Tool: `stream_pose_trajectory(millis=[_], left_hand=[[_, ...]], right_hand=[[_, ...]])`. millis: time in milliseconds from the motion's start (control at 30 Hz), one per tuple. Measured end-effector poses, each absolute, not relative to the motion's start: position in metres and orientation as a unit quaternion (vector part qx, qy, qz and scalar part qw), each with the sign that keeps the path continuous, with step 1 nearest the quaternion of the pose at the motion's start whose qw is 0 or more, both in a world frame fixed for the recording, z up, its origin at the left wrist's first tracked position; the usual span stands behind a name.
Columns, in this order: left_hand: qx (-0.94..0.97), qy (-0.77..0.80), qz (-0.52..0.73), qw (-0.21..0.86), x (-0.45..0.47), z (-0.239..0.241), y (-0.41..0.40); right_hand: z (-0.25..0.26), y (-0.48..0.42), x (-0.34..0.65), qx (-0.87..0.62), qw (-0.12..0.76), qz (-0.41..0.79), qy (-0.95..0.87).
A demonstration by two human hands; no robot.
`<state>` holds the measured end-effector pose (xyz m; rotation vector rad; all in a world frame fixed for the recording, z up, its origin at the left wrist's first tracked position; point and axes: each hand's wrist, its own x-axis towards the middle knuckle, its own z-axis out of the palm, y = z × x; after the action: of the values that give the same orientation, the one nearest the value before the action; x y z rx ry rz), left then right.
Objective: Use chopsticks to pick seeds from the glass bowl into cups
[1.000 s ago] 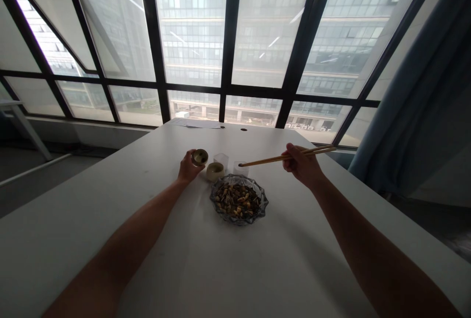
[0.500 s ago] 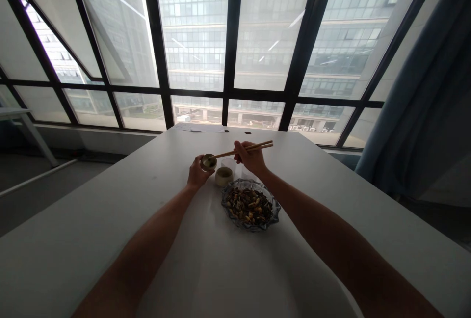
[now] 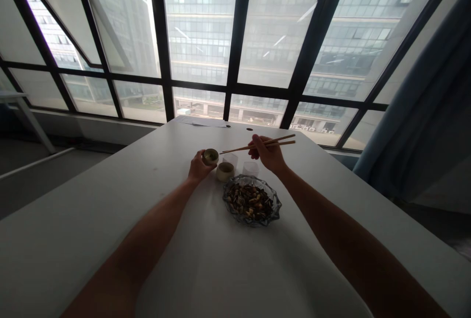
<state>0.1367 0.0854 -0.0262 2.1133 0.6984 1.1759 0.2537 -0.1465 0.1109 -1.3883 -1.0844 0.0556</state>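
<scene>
Facing a wall of dark-framed windows (image 3: 198,23); an office block fills the glass. A blue curtain (image 3: 434,126) hangs at the right edge.

White table (image 3: 221,269) runs from the near edge out to the windows. Both bare forearms reach forward over it. A few sheets of paper (image 3: 206,122) lie at the far edge.

Cut-glass bowl (image 3: 275,206) stands on the table just right of centre, between the two forearms. It holds a mix of dark seeds and pale nuts (image 3: 250,200).

Left hand (image 3: 197,170): fingers closed round a small cup (image 3: 210,156), gripped from the side. The cup is roughly upright, beyond and left of the bowl. Cannot tell whether it sits on the table or is held just above it. Contents too dark to tell.

Right hand (image 3: 270,156): closed on a pair of chopsticks (image 3: 239,148), raised above the table behind the bowl. The sticks lie nearly level and point left. Their tips are close together, just right of the small cup's rim and apart from it. Cannot tell whether anything is pinched between the tips.

A second cup (image 3: 224,171), pale, stands just beside the held one, near the bowl's far left rim. Two clear cups (image 3: 230,160) (image 3: 250,168) stand behind it, under the chopsticks.
</scene>
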Motion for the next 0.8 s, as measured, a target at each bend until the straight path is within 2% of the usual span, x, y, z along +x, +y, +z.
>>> stream_pose_trajectory(millis=[100,267,367,800], left_hand=[[0.807,0.276,0.43,0.296,0.135,-0.024,0.083],[0.818,0.302,0.399,0.285,0.134,-0.023,0.082],[0.823,0.316,0.38,0.281,0.133,-0.022,0.082],[0.834,0.312,0.36,0.28,0.131,-0.02,0.082]], right_hand=[[0.119,-0.185,0.259,-0.632,0.618,0.034,-0.467],[0.127,-0.239,0.268,-0.706,0.481,0.13,-0.504],[0.131,-0.255,0.272,-0.719,0.434,0.16,-0.519],[0.133,-0.26,0.284,-0.736,0.368,0.21,-0.528]])
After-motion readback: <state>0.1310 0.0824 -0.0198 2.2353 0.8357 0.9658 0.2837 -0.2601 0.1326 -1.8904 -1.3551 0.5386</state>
